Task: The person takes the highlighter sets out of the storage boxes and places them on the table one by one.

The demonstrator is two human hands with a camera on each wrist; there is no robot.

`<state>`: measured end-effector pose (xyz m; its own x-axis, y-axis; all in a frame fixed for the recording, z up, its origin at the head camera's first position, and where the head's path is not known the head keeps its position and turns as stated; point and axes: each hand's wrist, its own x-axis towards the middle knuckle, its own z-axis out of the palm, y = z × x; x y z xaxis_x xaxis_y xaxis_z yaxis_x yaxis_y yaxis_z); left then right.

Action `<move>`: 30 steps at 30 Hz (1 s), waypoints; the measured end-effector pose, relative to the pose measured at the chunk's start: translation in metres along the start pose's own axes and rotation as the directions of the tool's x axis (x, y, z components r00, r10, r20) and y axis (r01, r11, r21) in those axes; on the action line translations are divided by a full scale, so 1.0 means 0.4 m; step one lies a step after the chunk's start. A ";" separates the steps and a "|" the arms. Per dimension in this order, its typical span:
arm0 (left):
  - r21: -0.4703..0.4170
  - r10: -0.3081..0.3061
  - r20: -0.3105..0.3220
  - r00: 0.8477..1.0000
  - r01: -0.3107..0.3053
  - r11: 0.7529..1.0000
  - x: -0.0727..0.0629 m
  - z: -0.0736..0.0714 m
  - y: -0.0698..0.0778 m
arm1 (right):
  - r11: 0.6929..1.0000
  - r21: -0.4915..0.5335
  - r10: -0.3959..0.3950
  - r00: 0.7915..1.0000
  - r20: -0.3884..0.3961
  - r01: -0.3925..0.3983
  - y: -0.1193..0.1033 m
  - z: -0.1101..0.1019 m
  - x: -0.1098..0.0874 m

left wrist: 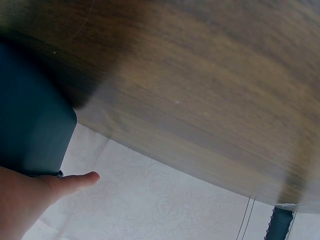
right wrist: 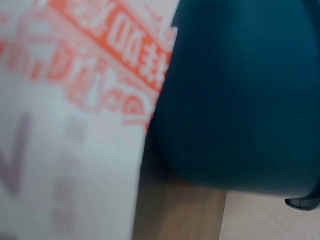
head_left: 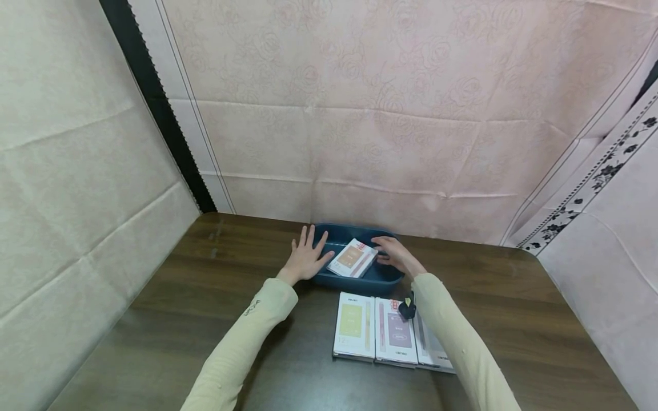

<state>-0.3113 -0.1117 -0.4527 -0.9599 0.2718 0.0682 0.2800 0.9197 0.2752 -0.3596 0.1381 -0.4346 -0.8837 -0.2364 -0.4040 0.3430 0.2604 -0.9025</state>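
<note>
A dark blue plastic bin [head_left: 377, 287] stands near the table's far edge. Inside it a white book [head_left: 351, 258] with a brown panel lies tilted. My left hand [head_left: 303, 260], fingers spread and straight, is at the bin's left end; in the left wrist view the hand [left wrist: 30, 200] overlaps the bin wall [left wrist: 35, 115]. Over the bin's right end reaches my right hand [head_left: 398, 254], its fingers loosely bent beside the book and holding nothing visible. The right wrist view leaves that hand out of sight and shows the bin's outer wall [right wrist: 245, 100].
Side by side in front of the bin lie white books with a green panel [head_left: 351, 321], a purple panel [head_left: 399, 331] and a third book [head_left: 432, 348], partly under my right sleeve. A pale patterned cloth [head_left: 334, 142] hangs behind the brown table [head_left: 169, 319].
</note>
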 end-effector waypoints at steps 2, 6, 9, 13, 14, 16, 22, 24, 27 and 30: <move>0.000 -0.001 0.000 1.000 0.001 1.000 0.000 -0.001 0.001 | 1.000 0.007 0.002 1.000 -0.002 -0.002 -0.001 -0.001 0.001; -0.004 0.006 -0.014 1.000 -0.006 1.000 -0.001 0.001 0.000 | 0.999 0.028 0.017 1.000 -0.007 -0.017 -0.003 -0.003 0.002; -0.004 0.012 -0.025 1.000 -0.012 1.000 -0.001 0.002 -0.001 | 0.999 0.043 0.029 1.000 -0.010 -0.029 -0.006 -0.005 0.001; -0.003 0.011 -0.022 1.000 -0.011 1.000 -0.001 0.003 -0.001 | 0.999 0.051 0.020 1.000 -0.005 -0.020 -0.008 -0.006 0.000; -0.004 0.010 -0.019 1.000 -0.010 1.000 0.000 0.003 -0.001 | 0.999 0.049 0.017 1.000 -0.004 -0.017 -0.008 -0.006 0.000; -0.002 0.007 -0.016 1.000 -0.007 1.000 0.000 0.003 -0.001 | 0.999 0.045 0.014 1.000 -0.004 -0.014 -0.007 -0.006 0.000; 0.002 -0.003 -0.006 1.000 0.003 1.000 0.001 0.004 0.000 | 0.997 0.063 0.031 1.000 -0.001 -0.031 -0.005 -0.005 -0.001; 0.000 -0.001 -0.006 1.000 0.001 1.000 0.001 0.004 0.000 | 0.995 0.092 0.040 0.999 0.007 -0.040 -0.005 -0.005 -0.001; -0.001 0.001 -0.011 1.000 -0.001 1.000 0.001 0.004 -0.002 | 0.991 0.124 0.041 0.999 0.024 -0.043 -0.004 -0.005 -0.003; -0.002 0.006 -0.016 1.000 -0.006 1.000 0.001 0.005 -0.003 | 0.987 0.154 0.036 0.999 0.026 -0.040 -0.002 -0.002 -0.009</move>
<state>-0.3120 -0.1122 -0.4549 -0.9584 0.2725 0.0851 0.2854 0.9176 0.2765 -0.3570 0.1396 -0.4325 -0.8619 -0.2511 -0.4405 0.4231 0.1224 -0.8978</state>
